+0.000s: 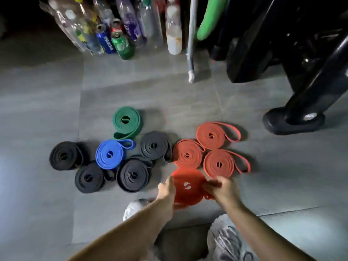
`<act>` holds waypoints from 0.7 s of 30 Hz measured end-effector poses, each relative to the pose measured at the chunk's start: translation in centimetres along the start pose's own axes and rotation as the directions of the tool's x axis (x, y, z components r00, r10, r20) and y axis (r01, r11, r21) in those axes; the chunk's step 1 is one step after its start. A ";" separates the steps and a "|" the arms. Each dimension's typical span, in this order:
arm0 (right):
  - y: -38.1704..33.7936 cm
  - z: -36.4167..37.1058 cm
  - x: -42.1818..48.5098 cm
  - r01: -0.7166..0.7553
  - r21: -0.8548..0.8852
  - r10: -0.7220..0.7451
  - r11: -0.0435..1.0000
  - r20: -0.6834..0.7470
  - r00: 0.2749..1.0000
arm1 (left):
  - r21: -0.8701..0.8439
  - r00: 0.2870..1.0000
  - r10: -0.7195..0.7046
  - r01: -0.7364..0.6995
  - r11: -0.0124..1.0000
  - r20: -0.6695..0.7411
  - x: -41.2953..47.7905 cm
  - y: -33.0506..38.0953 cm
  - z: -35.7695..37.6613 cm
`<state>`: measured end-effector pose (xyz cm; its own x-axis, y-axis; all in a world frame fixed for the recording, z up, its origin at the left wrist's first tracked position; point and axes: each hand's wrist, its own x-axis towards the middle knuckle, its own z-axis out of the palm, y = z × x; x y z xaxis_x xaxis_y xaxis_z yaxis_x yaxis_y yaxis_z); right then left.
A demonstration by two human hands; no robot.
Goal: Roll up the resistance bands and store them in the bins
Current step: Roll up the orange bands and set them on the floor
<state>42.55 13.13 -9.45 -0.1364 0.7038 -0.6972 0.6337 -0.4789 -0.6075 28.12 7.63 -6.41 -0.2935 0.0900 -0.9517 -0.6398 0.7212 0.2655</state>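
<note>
Both hands hold a rolled red band point(185, 187) just above the grey floor. My left hand point(167, 189) grips its left edge and my right hand point(223, 191) pinches its right edge and loose end. Beyond it lie three more rolled red bands point(187, 154) point(211, 135) point(219, 163). To their left sit several rolled black bands point(154, 146) point(133, 174) point(88, 178) point(65, 155), one blue roll point(109, 154) and one green roll point(126, 120). No bin is in view.
Plastic bottles and cans point(120, 34) stand in a row at the back. A metal pole point(192, 38) and a green foam tube point(207, 17) lean behind. A black machine base point(293, 121) occupies the right. My shoes point(227, 240) are at the bottom.
</note>
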 end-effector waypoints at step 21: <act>5.9 3.8 2.9 0.002 -0.311 -0.038 0.950 -0.109 0.993 | 0.398 0.983 0.172 -0.182 0.899 0.061 7.4 -2.4 -1.5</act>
<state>43.02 10.38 -16.55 -0.0762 0.7743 -0.6282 0.8388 -0.2908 -0.4603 26.46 5.53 -13.87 -0.3550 0.2546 -0.8996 -0.2389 0.9056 0.3505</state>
